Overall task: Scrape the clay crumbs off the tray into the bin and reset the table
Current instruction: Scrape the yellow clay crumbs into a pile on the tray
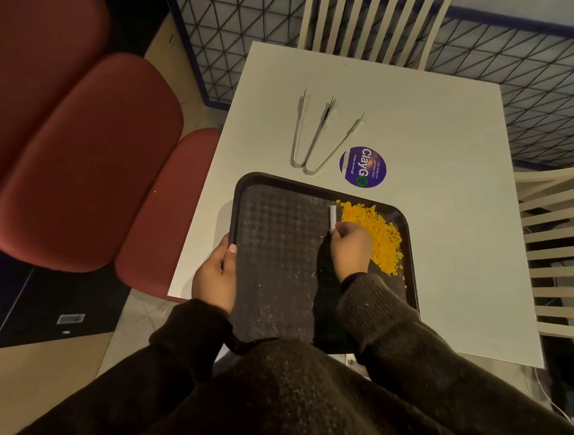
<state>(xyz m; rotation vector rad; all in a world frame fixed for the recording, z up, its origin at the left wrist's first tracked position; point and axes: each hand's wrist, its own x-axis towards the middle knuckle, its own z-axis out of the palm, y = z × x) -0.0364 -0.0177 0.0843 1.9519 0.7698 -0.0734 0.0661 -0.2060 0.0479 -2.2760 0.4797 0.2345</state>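
A dark textured tray (278,236) lies on the white table (428,131) at its near edge. Yellow-orange clay crumbs (379,235) are heaped along the tray's right side, and fine pale specks dot the rest of it. My right hand (351,249) is shut on a small white scraper (333,216), whose blade stands on the tray just left of the heap. My left hand (216,275) grips the tray's left rim, thumb on top. No bin is in view.
Two metal tongs (311,136) lie beyond the tray, beside a round purple ClayGo sticker (363,167). Red cushioned seats (86,145) stand to the left, and slatted cream chairs at the far side (367,21) and the right (554,252). A mesh barrier runs behind.
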